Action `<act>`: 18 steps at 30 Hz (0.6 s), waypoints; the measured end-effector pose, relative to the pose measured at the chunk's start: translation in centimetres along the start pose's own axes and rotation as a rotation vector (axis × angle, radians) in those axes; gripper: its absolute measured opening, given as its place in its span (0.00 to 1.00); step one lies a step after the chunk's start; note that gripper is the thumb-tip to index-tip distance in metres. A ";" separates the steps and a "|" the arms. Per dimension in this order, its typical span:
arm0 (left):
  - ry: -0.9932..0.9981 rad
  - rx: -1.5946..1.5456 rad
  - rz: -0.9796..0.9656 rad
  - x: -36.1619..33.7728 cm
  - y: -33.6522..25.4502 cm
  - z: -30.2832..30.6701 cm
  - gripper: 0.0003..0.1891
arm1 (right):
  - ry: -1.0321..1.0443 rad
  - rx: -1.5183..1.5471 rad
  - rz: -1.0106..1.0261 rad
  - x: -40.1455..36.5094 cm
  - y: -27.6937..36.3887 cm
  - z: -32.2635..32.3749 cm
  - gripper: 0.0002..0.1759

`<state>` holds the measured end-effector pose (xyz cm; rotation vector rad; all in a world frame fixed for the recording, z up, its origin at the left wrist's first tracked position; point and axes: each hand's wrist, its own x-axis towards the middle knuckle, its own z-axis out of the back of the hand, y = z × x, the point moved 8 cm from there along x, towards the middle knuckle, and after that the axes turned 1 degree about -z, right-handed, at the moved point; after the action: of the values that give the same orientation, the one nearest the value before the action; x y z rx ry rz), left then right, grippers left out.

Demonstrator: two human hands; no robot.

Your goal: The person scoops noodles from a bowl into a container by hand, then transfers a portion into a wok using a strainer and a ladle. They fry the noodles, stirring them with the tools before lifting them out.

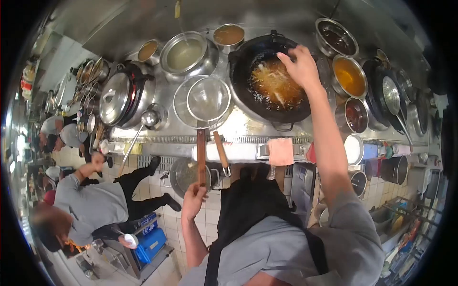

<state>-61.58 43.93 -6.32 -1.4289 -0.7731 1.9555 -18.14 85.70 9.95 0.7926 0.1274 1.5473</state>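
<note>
Left of the grip, a steel ladle (pixel 150 118) rests on the stovetop (pixel 167 128). The left hand (pixel 193 199) is closed narrowly on the wooden handle of a wire-mesh strainer (pixel 208 98), whose basket lies beyond the grip. Right of that, pale strips (pixel 279 86) fry in bubbling oil inside a black wok (pixel 241 105). Above its far right side, the right hand (pixel 301 68) hovers, thumb parted from bent fingers. Just beyond, a steel bowl (pixel 350 76) holds orange liquid.

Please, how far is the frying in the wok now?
Done: the food is in the bubbling oil of the wok. In hand: frying; right hand above the wok, left hand at a strainer handle. Remaining: probably lifting the food out; the strainers hold nothing.
</note>
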 end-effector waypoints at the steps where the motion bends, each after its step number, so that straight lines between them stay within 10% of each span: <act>1: -0.025 -0.031 -0.017 0.2 0.0 0.5 0.21 | 0.284 0.085 -0.079 -3.5 3.2 0.0 0.35; 6: -0.135 0.048 -0.157 5.3 3.1 4.9 0.17 | 1.336 0.183 -0.573 -34.5 7.3 -15.6 0.40; 10: -0.213 0.281 -0.293 7.2 0.4 4.6 0.20 | 1.089 1.488 -1.188 -46.3 9.3 -27.0 0.31; 18: 0.320 -0.416 0.058 12.3 5.5 -1.6 0.15 | 0.850 1.441 -1.120 -37.3 15.7 -17.7 0.14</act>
<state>-63.79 49.66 -18.35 -1.9679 -1.0333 1.6029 -43.57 55.66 -10.09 0.7647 2.0781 0.3763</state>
